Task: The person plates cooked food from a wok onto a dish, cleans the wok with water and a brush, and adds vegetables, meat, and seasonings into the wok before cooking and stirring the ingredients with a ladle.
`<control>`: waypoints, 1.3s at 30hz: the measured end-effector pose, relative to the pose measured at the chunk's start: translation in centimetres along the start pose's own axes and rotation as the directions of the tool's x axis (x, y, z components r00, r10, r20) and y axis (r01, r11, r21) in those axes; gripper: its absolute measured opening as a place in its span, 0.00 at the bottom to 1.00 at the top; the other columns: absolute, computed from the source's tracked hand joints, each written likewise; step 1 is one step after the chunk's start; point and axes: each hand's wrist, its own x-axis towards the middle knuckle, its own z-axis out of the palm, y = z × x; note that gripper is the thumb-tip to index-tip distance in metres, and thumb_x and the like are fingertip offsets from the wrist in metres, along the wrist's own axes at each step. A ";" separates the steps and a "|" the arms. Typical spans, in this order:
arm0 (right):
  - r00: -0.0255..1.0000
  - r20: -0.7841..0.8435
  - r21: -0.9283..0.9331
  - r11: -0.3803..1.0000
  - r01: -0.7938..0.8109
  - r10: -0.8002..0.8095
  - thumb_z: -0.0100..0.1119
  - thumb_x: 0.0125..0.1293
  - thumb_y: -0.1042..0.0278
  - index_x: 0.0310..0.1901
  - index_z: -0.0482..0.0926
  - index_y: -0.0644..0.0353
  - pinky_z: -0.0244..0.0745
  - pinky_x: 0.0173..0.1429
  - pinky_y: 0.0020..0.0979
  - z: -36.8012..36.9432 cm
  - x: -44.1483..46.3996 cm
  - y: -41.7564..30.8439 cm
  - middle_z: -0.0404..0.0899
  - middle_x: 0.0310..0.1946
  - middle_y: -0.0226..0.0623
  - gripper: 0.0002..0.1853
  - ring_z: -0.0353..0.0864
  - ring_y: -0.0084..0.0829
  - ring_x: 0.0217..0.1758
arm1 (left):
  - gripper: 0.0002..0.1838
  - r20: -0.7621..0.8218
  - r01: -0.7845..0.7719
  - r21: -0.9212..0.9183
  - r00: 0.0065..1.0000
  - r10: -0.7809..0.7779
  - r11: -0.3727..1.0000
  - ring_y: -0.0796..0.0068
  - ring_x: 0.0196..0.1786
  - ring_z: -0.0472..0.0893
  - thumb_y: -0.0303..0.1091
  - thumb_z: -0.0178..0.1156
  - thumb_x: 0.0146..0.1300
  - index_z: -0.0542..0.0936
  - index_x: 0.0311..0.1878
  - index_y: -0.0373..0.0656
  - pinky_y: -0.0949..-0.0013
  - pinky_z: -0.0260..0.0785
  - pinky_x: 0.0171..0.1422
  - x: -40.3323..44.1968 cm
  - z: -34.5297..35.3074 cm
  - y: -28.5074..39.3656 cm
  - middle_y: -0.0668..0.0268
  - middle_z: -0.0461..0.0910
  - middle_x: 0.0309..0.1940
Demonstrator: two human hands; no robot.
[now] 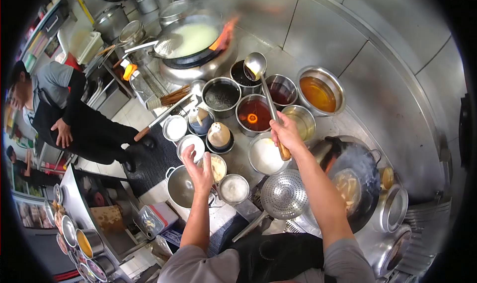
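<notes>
My right hand (287, 133) is closed around the wooden-ended handle of a ladle (255, 63). The ladle's bowl tilts above a pot of dark liquid (242, 76), with some dark liquid showing in it. Below that hand are a pot of red-brown liquid (251, 106) and a pot of white powder or grains (266, 156). My left hand (199, 172) hangs with fingers apart, holding nothing, over a bowl of pale yellowish stuff (218, 167) and near an empty-looking metal pot (180, 186). Under my right forearm, pale pieces of food (346, 187) lie in a smoking wok (365, 203).
Flames (228, 34) rise beside a wok of pale liquid (196, 37) at the back left. A perforated strainer (284, 196) rests by the smoking wok. Squeeze bottles (218, 134) stand among the pots. Another person (64, 104) stands at left.
</notes>
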 end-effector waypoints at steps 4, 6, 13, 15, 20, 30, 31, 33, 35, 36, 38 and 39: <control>0.980 0.199 0.572 0.809 -0.140 0.029 0.54 0.76 0.60 0.69 0.63 0.62 0.65 0.19 0.22 -4.2 -3.0 1.4 0.71 0.23 0.29 0.26 0.68 0.18 0.17 | 0.23 0.000 -0.018 -0.037 1.000 0.018 0.999 0.58 0.62 0.71 0.28 0.64 0.66 0.70 0.62 0.38 0.58 0.69 0.64 -1.0 -0.3 1.8 0.54 0.68 0.60; 0.886 0.443 0.810 0.486 -0.330 -0.137 0.47 0.79 0.58 0.67 0.67 0.56 0.64 0.18 0.20 -9.1 -6.9 4.2 0.70 0.24 0.30 0.20 0.67 0.16 0.15 | 0.20 0.026 -0.038 -0.059 0.999 0.040 0.998 0.59 0.61 0.72 0.27 0.62 0.66 0.71 0.59 0.37 0.59 0.70 0.63 -1.8 -1.0 3.0 0.54 0.69 0.58; 0.971 -0.236 0.567 0.818 0.102 0.042 0.48 0.77 0.64 0.74 0.62 0.54 0.60 0.16 0.20 -16.7 -37.0 4.2 0.71 0.24 0.32 0.25 0.63 0.17 0.12 | 0.10 0.272 -0.082 -0.099 0.956 0.106 0.992 0.60 0.51 0.77 0.25 0.59 0.69 0.75 0.51 0.35 0.62 0.73 0.56 -7.7 -1.9 7.5 0.54 0.75 0.49; 0.896 -0.441 0.209 0.976 0.056 0.043 0.51 0.75 0.69 0.74 0.62 0.57 0.60 0.17 0.21 -18.4 -42.8 7.9 0.71 0.21 0.31 0.27 0.64 0.18 0.12 | 0.10 0.352 -0.064 -0.205 0.926 0.135 0.977 0.61 0.51 0.77 0.24 0.59 0.68 0.75 0.51 0.35 0.62 0.73 0.56 -11.0 -0.3 10.6 0.54 0.76 0.48; 0.784 -0.545 -0.740 0.610 -0.282 -0.298 0.56 0.68 0.71 0.69 0.67 0.62 0.74 0.41 0.58 -23.7 -49.4 16.0 0.80 0.31 0.65 0.28 0.79 0.68 0.36 | 0.19 0.723 -0.260 -0.432 0.472 0.504 0.863 0.48 0.59 0.76 0.24 0.66 0.58 0.78 0.54 0.39 0.52 0.67 0.65 -23.4 5.1 19.4 0.53 0.78 0.54; 0.897 -0.339 0.364 0.919 -0.152 0.282 0.53 0.75 0.68 0.73 0.65 0.62 0.64 0.20 0.25 -27.0 -53.1 17.3 0.77 0.24 0.32 0.26 0.71 0.18 0.17 | 0.34 0.847 -0.360 -0.482 0.044 0.531 0.799 0.43 0.80 0.50 0.35 0.68 0.60 0.69 0.69 0.38 0.47 0.50 0.81 -39.1 8.4 24.8 0.48 0.59 0.75; 0.902 -0.325 0.359 0.920 -0.159 0.283 0.53 0.75 0.68 0.73 0.65 0.62 0.64 0.20 0.25 -27.7 -52.1 19.2 0.77 0.24 0.32 0.26 0.71 0.18 0.17 | 0.34 0.850 -0.342 -0.476 0.055 0.523 0.810 0.42 0.80 0.50 0.35 0.68 0.60 0.69 0.69 0.38 0.47 0.50 0.80 -39.1 7.7 25.0 0.47 0.59 0.74; 0.856 -0.514 -0.203 0.962 -0.185 0.056 0.58 0.72 0.65 0.72 0.66 0.59 0.76 0.27 0.38 -28.4 -50.3 23.2 0.82 0.29 0.45 0.29 0.80 0.37 0.20 | 0.34 0.850 -0.334 -0.456 0.113 0.515 0.825 0.41 0.80 0.51 0.34 0.68 0.60 0.69 0.68 0.38 0.47 0.51 0.80 -38.5 5.8 24.2 0.46 0.59 0.74; 0.762 -0.448 -0.697 0.716 0.031 -0.469 0.57 0.71 0.67 0.72 0.65 0.57 0.78 0.35 0.50 -27.4 -50.9 26.7 0.83 0.32 0.61 0.29 0.84 0.57 0.28 | 0.32 0.869 -0.309 -0.372 0.215 0.445 0.875 0.40 0.79 0.54 0.32 0.68 0.61 0.70 0.68 0.39 0.48 0.54 0.79 -37.1 3.3 23.3 0.46 0.61 0.73; 0.794 -0.506 -0.684 0.717 -0.132 -0.337 0.57 0.70 0.68 0.72 0.65 0.59 0.77 0.39 0.53 -25.9 -52.1 26.1 0.81 0.34 0.66 0.29 0.83 0.62 0.33 | 0.32 0.866 -0.320 -0.364 0.229 0.444 0.875 0.40 0.79 0.54 0.32 0.68 0.61 0.70 0.68 0.39 0.48 0.54 0.79 -36.4 2.1 22.6 0.46 0.61 0.73; 0.819 -0.546 -0.620 0.742 -0.255 -0.175 0.55 0.70 0.68 0.70 0.66 0.62 0.77 0.44 0.53 -23.1 -54.0 24.2 0.80 0.34 0.70 0.28 0.83 0.64 0.37 | 0.29 0.888 -0.301 -0.206 0.342 0.307 0.931 0.39 0.77 0.58 0.31 0.67 0.62 0.72 0.66 0.40 0.48 0.57 0.77 -35.9 -0.3 21.4 0.47 0.65 0.70; 0.837 -0.499 -0.598 0.788 -0.146 -0.223 0.58 0.69 0.66 0.70 0.66 0.64 0.78 0.44 0.51 -22.6 -54.4 23.9 0.81 0.34 0.68 0.30 0.83 0.64 0.37 | 0.29 0.886 -0.303 -0.198 0.351 0.302 0.932 0.39 0.77 0.58 0.31 0.67 0.62 0.72 0.66 0.40 0.48 0.57 0.77 -35.9 -1.1 20.9 0.47 0.65 0.70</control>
